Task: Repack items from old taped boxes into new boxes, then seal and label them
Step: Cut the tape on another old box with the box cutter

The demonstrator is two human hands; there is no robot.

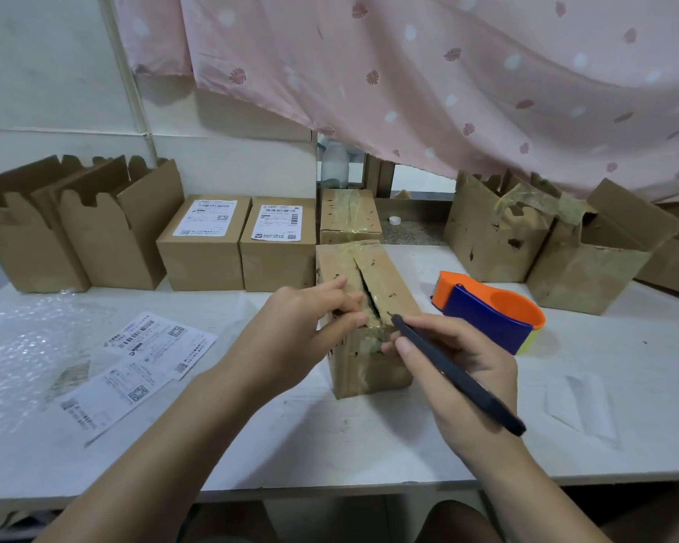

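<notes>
With my right hand (459, 386) clamped on the black cutter (424, 344), a slip along the taped box (392, 284) slit could nick my left hand (291, 327) gripping the flap (just beside).

Person is slitting an old taped box (363, 307) on a white table (369, 444).
Left hand (295, 335) is holding the box's top flap, fingers bent at the edge of the open slit. Right hand (459, 370) is gripping a slim black pen-like tool (455, 372), tip sitting just by the slit's near end. An orange-and-blue tape dispenser (490, 307) is lying just right of the box. Loose shipping labels (146, 358) and bubble wrap (24, 346) are lying to the left. Two sealed labelled boxes (204, 244) are standing behind, with open new boxes (110, 229) far left and torn open old boxes (494, 229) far right. A pink curtain (447, 72) is hanging above.
</notes>
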